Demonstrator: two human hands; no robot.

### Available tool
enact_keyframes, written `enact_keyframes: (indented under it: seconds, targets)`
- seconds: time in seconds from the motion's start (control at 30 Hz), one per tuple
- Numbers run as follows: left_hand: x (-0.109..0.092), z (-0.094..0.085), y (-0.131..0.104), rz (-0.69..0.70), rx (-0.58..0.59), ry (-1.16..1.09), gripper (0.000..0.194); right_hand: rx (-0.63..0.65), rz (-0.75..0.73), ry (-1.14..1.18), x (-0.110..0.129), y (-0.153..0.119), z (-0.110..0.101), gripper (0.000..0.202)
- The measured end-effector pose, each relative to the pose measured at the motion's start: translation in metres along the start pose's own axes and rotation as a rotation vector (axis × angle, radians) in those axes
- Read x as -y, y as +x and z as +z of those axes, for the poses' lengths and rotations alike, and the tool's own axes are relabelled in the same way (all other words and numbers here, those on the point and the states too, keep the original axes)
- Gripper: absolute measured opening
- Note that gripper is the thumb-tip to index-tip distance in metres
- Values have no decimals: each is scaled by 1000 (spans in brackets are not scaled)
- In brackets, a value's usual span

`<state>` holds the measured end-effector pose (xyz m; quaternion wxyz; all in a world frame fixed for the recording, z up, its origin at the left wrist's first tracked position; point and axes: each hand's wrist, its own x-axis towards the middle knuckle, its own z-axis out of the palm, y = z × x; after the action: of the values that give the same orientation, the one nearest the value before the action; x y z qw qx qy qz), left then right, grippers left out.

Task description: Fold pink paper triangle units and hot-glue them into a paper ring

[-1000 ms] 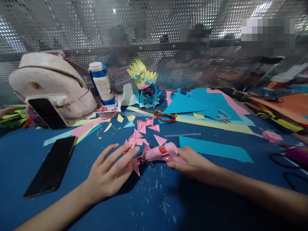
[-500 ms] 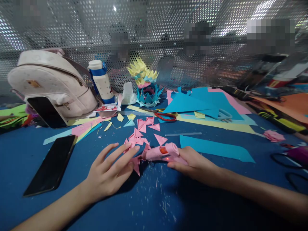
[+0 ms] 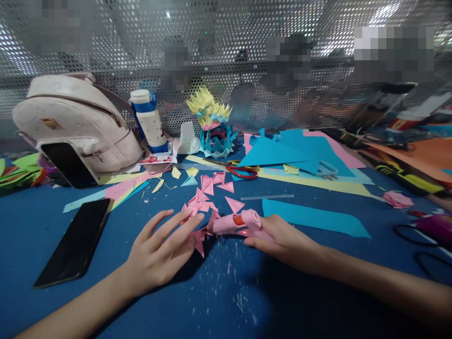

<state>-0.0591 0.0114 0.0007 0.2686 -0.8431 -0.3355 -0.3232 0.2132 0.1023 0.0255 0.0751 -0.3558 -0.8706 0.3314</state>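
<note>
My right hand (image 3: pixel 289 242) is wrapped round the handle of a pink glue gun (image 3: pixel 235 224), its small light glowing red. The gun points left, its nozzle touching or very near a pink folded paper piece (image 3: pixel 199 241). My left hand (image 3: pixel 164 247) is at that piece, thumb and fingertips against it, the other fingers spread; the exact grip is partly hidden behind the fingers. Just beyond lie several pink folded triangles (image 3: pixel 200 201). Further back stands a folded-paper model (image 3: pixel 218 140) with blue points below and yellow ones on top.
A black phone (image 3: pixel 76 242) lies at the left, with a pale backpack (image 3: pixel 77 122) and a bottle (image 3: pixel 150 122) behind. Red-handled scissors (image 3: pixel 242 172), blue paper sheets (image 3: pixel 300 153) and a blue strip (image 3: pixel 314 219) lie at centre and right. A perforated metal screen (image 3: pixel 240 61) rises behind.
</note>
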Motion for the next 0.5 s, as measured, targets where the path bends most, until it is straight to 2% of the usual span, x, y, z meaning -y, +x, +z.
enact_keyframes:
  seconds: [0.3,0.5]
  targets:
    - [0,-1,0,7,0,1,10,56,31,-67,-1,1,-4,41]
    - [0,0,-1,3,-7,2,10,34,49,-99,3,-1,-7,40]
